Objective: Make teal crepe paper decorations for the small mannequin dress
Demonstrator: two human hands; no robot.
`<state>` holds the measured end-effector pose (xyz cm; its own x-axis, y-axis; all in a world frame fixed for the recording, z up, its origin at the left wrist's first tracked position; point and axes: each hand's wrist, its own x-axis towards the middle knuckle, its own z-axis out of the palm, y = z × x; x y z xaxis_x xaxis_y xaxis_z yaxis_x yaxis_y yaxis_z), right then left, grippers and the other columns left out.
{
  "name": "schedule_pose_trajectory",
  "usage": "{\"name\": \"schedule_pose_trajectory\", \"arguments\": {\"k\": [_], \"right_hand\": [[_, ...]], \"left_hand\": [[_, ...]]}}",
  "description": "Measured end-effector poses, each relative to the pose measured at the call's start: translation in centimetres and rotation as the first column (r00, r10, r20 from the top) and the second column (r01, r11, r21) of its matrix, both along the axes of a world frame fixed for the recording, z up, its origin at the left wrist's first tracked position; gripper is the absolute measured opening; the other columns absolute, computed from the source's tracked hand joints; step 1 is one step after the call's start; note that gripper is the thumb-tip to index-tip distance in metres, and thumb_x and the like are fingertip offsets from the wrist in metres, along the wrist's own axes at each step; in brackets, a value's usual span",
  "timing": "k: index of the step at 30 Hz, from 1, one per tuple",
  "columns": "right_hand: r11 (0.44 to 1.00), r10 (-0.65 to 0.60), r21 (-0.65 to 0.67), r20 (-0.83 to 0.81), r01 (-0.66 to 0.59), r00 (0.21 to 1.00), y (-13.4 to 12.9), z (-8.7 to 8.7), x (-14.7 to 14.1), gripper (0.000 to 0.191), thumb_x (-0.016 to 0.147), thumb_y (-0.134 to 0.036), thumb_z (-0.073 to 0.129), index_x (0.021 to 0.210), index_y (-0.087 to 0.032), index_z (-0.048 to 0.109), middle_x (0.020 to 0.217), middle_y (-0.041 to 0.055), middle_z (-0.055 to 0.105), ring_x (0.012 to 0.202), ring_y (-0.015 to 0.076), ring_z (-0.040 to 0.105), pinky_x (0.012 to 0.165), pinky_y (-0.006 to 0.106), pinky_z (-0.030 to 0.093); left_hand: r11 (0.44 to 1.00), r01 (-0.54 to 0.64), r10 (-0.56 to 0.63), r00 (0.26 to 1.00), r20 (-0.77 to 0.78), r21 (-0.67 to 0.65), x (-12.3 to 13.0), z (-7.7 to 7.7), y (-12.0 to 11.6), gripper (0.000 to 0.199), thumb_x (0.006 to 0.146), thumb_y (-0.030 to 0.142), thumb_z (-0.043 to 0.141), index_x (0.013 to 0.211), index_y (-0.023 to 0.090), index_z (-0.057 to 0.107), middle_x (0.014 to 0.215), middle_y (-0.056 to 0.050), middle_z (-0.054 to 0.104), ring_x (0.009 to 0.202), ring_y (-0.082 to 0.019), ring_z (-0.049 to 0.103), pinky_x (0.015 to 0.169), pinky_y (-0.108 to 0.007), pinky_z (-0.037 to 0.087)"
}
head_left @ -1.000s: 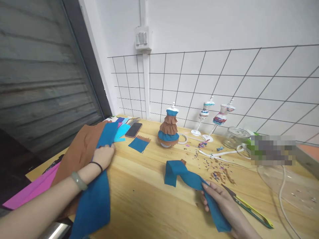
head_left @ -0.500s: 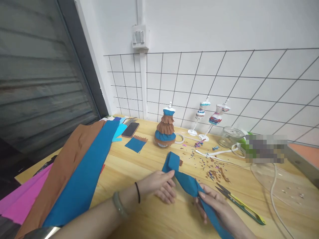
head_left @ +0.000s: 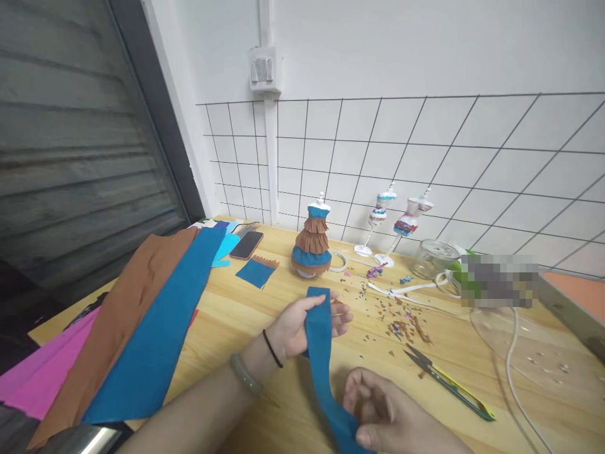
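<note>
A long blue crepe paper strip (head_left: 321, 340) runs from my left hand down toward the bottom edge of the view. My left hand (head_left: 295, 325) grips its far end, thumb on top and fingers behind. Lower down, my right hand (head_left: 385, 407) has curled fingers and its thumb at the strip's edge, loosely pinching it. Beyond my hands stands a small dress form (head_left: 312, 243) in tiered blue and brown paper ruffles. To my right hand's right lie scissors (head_left: 449, 381) with yellow and green handles.
Large blue (head_left: 155, 340), brown (head_left: 113, 315) and pink (head_left: 51, 366) paper sheets cover the left side. A phone (head_left: 246, 244) and a fringed blue piece (head_left: 256, 272) lie behind. Paper scraps (head_left: 401, 328), a tape roll (head_left: 338, 261), two smaller dress forms, a glass jar (head_left: 437, 258) and a cable are on the right.
My left hand has turned and raised the strip's end, which now hangs flatter and straighter. My right hand has moved lower along the strip, toward me.
</note>
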<state>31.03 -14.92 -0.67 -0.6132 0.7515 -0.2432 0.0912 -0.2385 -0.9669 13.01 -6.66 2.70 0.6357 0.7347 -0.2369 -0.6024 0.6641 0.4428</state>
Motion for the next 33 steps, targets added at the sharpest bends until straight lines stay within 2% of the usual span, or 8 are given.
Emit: {"name": "schedule_pose_trajectory", "arguments": {"k": [5,8,12,16,19,23,28,33], "right_hand": [[0.993,-0.039,-0.109,0.000,0.038,0.999,0.6,-0.4,0.1,0.055,0.059,-0.027,0.075,0.104,-0.022,0.044,0.064,-0.0061,0.054,0.041,0.0058,0.049,0.038,0.016,0.037],[0.997,-0.077,-0.008,-0.023,0.077,0.997,0.8,-0.8,0.1,0.046,0.063,-0.026,0.073,0.102,-0.020,0.049,0.064,-0.0042,0.056,0.051,0.0090,0.055,0.048,0.020,0.043],[0.945,-0.248,0.195,-0.098,0.263,0.964,1.0,-1.5,-0.3,0.038,0.072,-0.032,0.066,0.105,-0.020,0.052,0.102,0.0092,0.060,0.098,0.0211,0.055,0.086,0.036,0.042],[0.928,-0.299,0.175,-0.182,0.330,0.937,1.0,-2.0,-1.5,0.064,0.064,-0.040,0.072,0.118,-0.022,0.044,0.132,0.0132,0.043,0.123,0.0254,0.036,0.103,0.041,0.025],[0.962,-0.222,0.115,-0.198,0.247,0.955,0.5,-1.6,-2.2,0.060,0.058,-0.042,0.074,0.111,-0.021,0.052,0.112,0.0098,0.060,0.107,0.0245,0.053,0.091,0.036,0.040],[0.995,-0.085,-0.067,-0.117,0.077,0.989,0.1,-0.7,-1.6,0.034,0.058,-0.041,0.074,0.077,-0.016,0.062,0.059,-0.0015,0.064,0.050,0.0132,0.061,0.049,0.022,0.048],[0.992,-0.080,-0.087,0.076,0.087,0.994,1.6,0.2,2.3,0.029,0.062,-0.040,0.071,0.065,-0.015,0.056,0.056,-0.0016,0.062,0.045,0.0097,0.057,0.043,0.017,0.040],[0.975,-0.218,0.017,0.271,0.222,0.937,3.0,1.7,6.7,0.025,0.062,-0.039,0.070,0.066,-0.017,0.058,0.051,-0.0043,0.058,0.039,0.0066,0.047,0.040,0.017,0.034]], "left_hand": [[0.964,-0.256,0.248,0.963,0.102,0.072,-1.7,2.2,0.4,0.015,0.082,0.021,0.045,0.092,0.015,0.055,0.092,-0.008,0.063,0.091,-0.019,0.061,0.088,-0.034,0.041],[0.922,-0.377,0.366,0.923,0.118,0.090,-3.4,2.7,1.0,0.015,0.082,0.020,0.045,0.090,0.015,0.057,0.094,-0.008,0.063,0.095,-0.019,0.059,0.087,-0.032,0.043],[0.870,-0.492,0.482,0.866,0.131,0.048,-4.0,2.7,0.7,0.015,0.082,0.018,0.045,0.089,0.015,0.057,0.093,-0.007,0.063,0.094,-0.018,0.060,0.085,-0.032,0.044],[0.924,-0.383,0.378,0.914,0.150,0.006,-1.6,2.7,-1.1,0.015,0.083,0.020,0.045,0.089,0.015,0.057,0.089,-0.008,0.064,0.089,-0.018,0.061,0.083,-0.033,0.045],[0.945,-0.328,0.323,0.931,0.167,0.000,0.2,2.7,-1.9,0.016,0.082,0.023,0.046,0.091,0.015,0.057,0.088,-0.008,0.064,0.089,-0.019,0.061,0.083,-0.034,0.045],[0.930,-0.367,0.355,0.916,0.185,0.032,-0.3,2.7,-1.0,0.015,0.083,0.020,0.045,0.091,0.015,0.056,0.089,-0.007,0.064,0.090,-0.019,0.061,0.082,-0.033,0.046],[0.837,-0.540,0.529,0.840,0.121,0.092,-4.7,1.3,1.4,0.015,0.083,0.016,0.044,0.090,0.013,0.057,0.094,-0.009,0.064,0.096,-0.020,0.059,0.087,-0.035,0.045],[0.789,-0.591,0.601,0.800,-0.004,0.168,-8.4,-0.6,2.5,0.020,0.083,0.016,0.043,0.097,0.011,0.057,0.101,-0.011,0.063,0.100,-0.022,0.058,0.089,-0.038,0.045]]}}
